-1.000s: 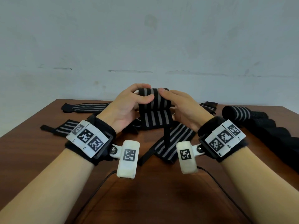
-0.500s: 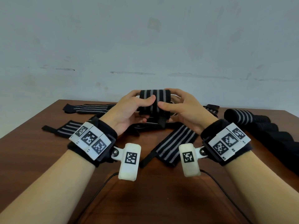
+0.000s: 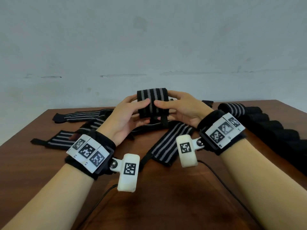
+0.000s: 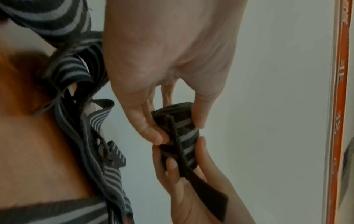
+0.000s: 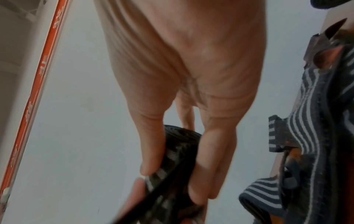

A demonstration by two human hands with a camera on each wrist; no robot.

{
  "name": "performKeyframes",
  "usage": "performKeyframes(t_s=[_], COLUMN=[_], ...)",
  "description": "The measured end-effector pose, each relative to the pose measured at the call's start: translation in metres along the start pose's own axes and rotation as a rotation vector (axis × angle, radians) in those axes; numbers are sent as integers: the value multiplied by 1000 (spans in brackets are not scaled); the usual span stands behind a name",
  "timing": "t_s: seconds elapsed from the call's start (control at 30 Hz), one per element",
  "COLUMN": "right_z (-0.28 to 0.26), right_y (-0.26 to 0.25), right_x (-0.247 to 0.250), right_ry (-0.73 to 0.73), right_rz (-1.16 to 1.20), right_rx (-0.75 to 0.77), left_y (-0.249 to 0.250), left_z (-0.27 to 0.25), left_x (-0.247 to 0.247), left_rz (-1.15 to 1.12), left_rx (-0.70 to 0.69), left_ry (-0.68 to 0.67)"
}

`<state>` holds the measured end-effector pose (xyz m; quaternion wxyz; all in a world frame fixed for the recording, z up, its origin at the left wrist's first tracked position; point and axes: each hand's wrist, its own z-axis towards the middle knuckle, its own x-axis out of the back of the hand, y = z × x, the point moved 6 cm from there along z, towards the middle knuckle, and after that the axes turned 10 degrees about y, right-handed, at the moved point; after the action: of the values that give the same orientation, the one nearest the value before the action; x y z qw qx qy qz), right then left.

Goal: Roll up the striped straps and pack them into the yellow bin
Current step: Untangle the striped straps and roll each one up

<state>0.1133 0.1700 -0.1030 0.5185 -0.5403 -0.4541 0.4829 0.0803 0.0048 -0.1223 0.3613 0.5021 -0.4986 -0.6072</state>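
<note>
A rolled strap [image 3: 153,103] is held above the table [image 3: 166,205] at the centre of the head view, gripped from both sides: the left hand [image 3: 127,117] pinches it between thumb and curled fingers, and the right hand [image 3: 182,110] does likewise. A dark tab [image 3: 164,121] hangs below the roll. Flat straps [image 3: 171,143] are spread beneath, and what appears to be another roll [image 3: 234,109] lies at the right. The bin is not seen.
</note>
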Motion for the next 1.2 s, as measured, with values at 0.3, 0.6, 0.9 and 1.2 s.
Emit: performKeyframes(t_s=[0.3,0.6,0.9,1.2], right_z=[-17,-55,-55,-31], right_y=[-25,-16,-5,26], right_x=[100,254,306,313], right_ry=[245,562,330,199], right_rz=[-196,-650,-1225,-1278], right_rx=[-16,-38,-214,-348], left_y=[-17,-98,-132,-135], left_z=[5,34,53,50], left_x=[-94,-246,-285,-280], left_rz=[126,44,241,432], left_rx=[-36,251,368,370], left_ry=[22,-154,-15,-24])
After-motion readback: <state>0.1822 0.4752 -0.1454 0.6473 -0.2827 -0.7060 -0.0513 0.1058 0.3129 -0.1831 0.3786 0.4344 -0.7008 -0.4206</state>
